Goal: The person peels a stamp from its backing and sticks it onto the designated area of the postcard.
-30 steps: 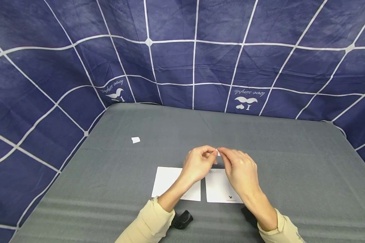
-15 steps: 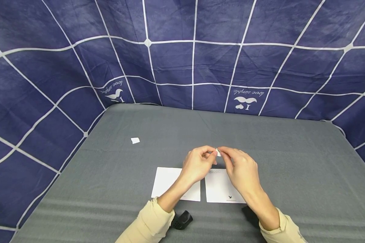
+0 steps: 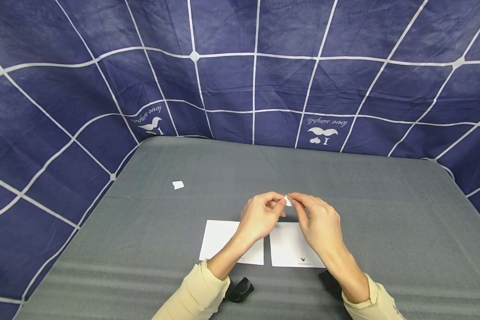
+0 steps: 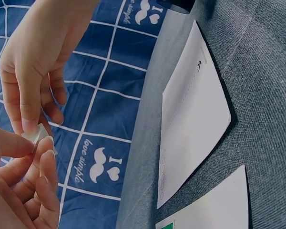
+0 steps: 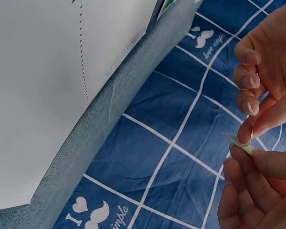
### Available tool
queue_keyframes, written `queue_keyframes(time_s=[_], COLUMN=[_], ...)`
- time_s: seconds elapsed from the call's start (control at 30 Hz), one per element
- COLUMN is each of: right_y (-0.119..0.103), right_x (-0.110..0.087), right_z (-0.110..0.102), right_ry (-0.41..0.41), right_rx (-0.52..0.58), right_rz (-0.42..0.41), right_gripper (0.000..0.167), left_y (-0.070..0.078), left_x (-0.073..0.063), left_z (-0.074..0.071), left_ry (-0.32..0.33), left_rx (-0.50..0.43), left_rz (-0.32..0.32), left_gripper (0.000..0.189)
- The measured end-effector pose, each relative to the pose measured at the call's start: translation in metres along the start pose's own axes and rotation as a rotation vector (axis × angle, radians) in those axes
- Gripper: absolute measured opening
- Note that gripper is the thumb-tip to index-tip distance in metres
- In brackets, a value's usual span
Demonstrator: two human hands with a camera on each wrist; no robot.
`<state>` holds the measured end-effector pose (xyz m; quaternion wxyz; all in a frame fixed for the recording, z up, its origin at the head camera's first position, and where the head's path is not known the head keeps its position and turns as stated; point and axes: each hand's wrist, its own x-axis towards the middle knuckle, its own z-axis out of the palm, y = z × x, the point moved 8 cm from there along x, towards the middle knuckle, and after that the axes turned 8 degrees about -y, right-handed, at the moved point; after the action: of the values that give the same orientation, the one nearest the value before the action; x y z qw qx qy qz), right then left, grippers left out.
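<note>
My left hand [image 3: 262,214] and right hand [image 3: 320,221] meet above the two cards, fingertips close together. Between them is a small white paper-like piece [image 3: 288,201], pinched by thumb and finger of each hand. Seen from the right wrist, the piece [image 5: 239,143] is folded or creased, with a thin edge standing up at the left fingertips. In the left wrist view it [image 4: 37,133] is partly covered by fingers. One white card [image 3: 220,231] lies under my left forearm. Another white card [image 3: 284,249], with a small black bird print and a row of outlined shapes, lies partly under my right hand.
Another small white scrap [image 3: 178,184] lies on the grey cloth surface [image 3: 144,231], farther off to the left. Black devices [image 3: 240,290] sit below both wrists. A blue curtain [image 3: 232,84] with white grid lines hangs behind and along the left side.
My right hand has shifted slightly to the right, and a little more of the small white piece shows between the fingertips. My left hand and the cards stay where they were.
</note>
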<state>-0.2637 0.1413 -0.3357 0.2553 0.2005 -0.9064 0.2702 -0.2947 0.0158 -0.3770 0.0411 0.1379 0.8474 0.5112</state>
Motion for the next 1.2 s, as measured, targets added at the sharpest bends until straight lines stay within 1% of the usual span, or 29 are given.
queue_keyframes(time_s=[0.3,0.83,1.2], right_y=[0.0014,0.0046,0.005], right_x=[0.0005,0.0024,0.0023], right_z=[-0.0006,-0.0016,-0.0024], right_ry=[-0.005,0.009,0.009], right_rx=[0.017,0.095,0.094], right_rz=[0.009,-0.005,-0.002], right_gripper=[0.013,0.013,0.012], left_y=[0.0005,0.0019,0.0021], left_x=[-0.0001,0.0001,-0.0002], left_z=[0.0,-0.0005,-0.0009], left_ry=[0.002,0.014,0.018], left_rx=[-0.001,0.001,-0.006], left_rz=[0.003,0.02,0.013], left_gripper=[0.016,0.016,0.016])
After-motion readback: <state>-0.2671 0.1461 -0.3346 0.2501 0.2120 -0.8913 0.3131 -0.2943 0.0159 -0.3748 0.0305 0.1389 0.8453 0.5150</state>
